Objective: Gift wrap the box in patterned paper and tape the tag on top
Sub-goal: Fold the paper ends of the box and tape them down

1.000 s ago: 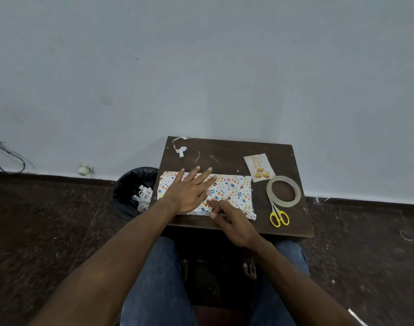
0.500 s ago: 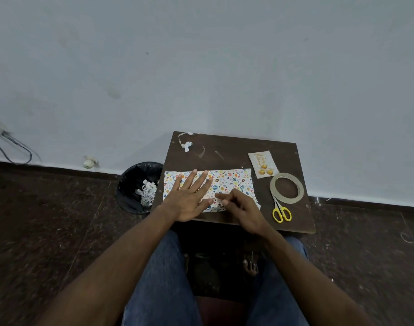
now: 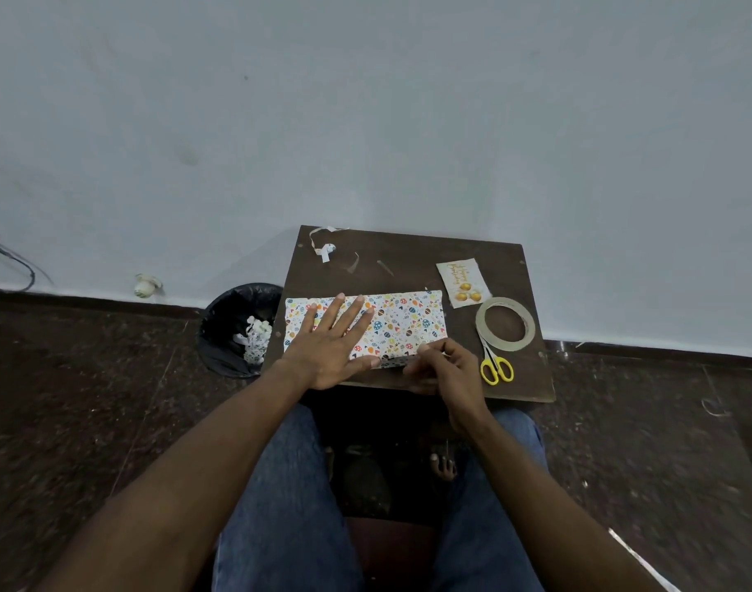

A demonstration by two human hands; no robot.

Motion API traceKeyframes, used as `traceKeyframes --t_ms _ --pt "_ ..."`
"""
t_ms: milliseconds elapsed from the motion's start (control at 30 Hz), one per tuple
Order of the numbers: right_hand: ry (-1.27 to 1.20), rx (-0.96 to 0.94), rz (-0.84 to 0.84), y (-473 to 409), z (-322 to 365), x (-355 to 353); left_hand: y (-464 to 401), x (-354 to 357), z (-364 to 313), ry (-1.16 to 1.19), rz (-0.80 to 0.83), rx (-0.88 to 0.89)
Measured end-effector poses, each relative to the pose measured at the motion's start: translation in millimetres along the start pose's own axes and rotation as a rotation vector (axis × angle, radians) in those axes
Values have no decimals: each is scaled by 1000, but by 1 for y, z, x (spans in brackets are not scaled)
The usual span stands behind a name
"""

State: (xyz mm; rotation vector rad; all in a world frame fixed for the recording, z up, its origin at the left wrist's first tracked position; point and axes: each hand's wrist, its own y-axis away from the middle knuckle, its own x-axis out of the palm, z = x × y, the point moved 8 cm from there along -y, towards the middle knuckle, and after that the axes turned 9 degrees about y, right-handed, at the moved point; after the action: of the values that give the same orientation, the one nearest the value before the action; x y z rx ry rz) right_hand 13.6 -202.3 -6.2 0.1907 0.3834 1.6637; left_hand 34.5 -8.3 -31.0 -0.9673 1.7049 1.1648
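Flat on the paper (image 3: pixel 391 322), the left hand (image 3: pixel 329 348) is spread with its fingers straight and fanned toward the wall, so that the left half of the sheet is pressed down. At the near edge of the paper, the right hand (image 3: pixel 444 367) is held with its fingers curled; the paper's near right corner seems to be pinched there, though the exact grip is hidden by the knuckles. Whether anything else is held in those fingers cannot be told.

The paper is laid lengthwise across the middle of the dark tabletop (image 3: pixel 412 256), its pattern of small coloured shapes turned up. The box cannot be made out as a separate thing; only the patterned surface is seen. Just beyond the paper's far right corner, the tag (image 3: pixel 461 284) is laid flat, tilted a little, with yellow round marks on it. Near it on the right, a tape roll (image 3: pixel 505 323) is laid flat, and yellow-handled scissors (image 3: pixel 496 365) are laid just below it, their blades reaching under its rim. Scraps (image 3: pixel 325 249) of white strip are left near the far left corner.

Beside the tabletop on the left, a black bin (image 3: pixel 233 331) is stood on the floor (image 3: pixel 88 399), with paper bits inside it.
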Motion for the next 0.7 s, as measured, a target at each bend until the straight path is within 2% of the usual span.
traceKeyframes --t_ms 100,267,700 --pt "21 109 28 4 -13 8 0 -1 -1 -1 -10 4" --pt "-26 180 -8 0 -22 14 1 -1 -2 -2 -1 5" --pt "-32 180 -151 -14 -32 11 1 -1 -1 1 -35 3"
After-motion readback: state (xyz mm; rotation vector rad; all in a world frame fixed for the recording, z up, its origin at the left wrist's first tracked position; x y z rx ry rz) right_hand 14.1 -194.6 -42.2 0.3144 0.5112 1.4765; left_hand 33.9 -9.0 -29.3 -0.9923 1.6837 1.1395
